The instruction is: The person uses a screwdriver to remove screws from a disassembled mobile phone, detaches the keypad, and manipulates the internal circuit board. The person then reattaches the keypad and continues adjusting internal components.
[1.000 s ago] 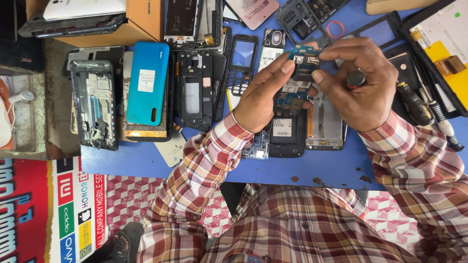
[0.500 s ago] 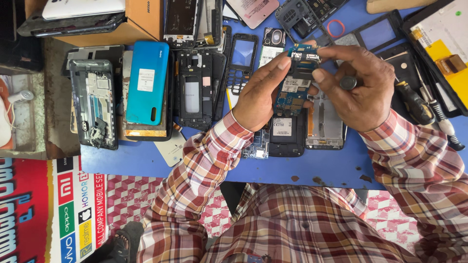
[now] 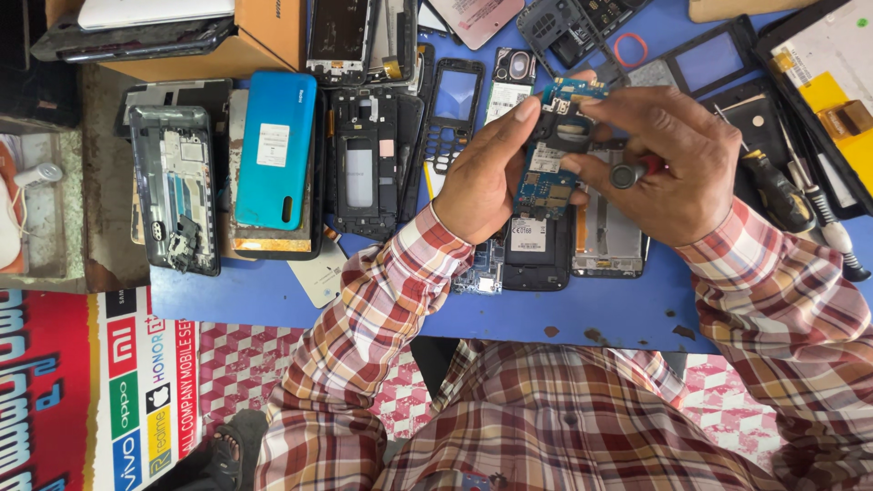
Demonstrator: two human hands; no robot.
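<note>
1. At the left of the blue worktop [image 3: 273,300], the teal phone back cover [image 3: 275,150] and the stripped black phone frame [image 3: 364,164] lay where they had a second earlier — untouched.
2. The left hand [image 3: 486,173] stayed clenched around the blue circuit board [image 3: 546,168], which had been lifted and tipped more upright above the worktop.
3. The right hand [image 3: 677,164] had closed in on the board's top edge, fingertips pinching there, a red-handled screwdriver [image 3: 637,171] tucked in its grip — judging by this, close work on the board was under way.
</note>
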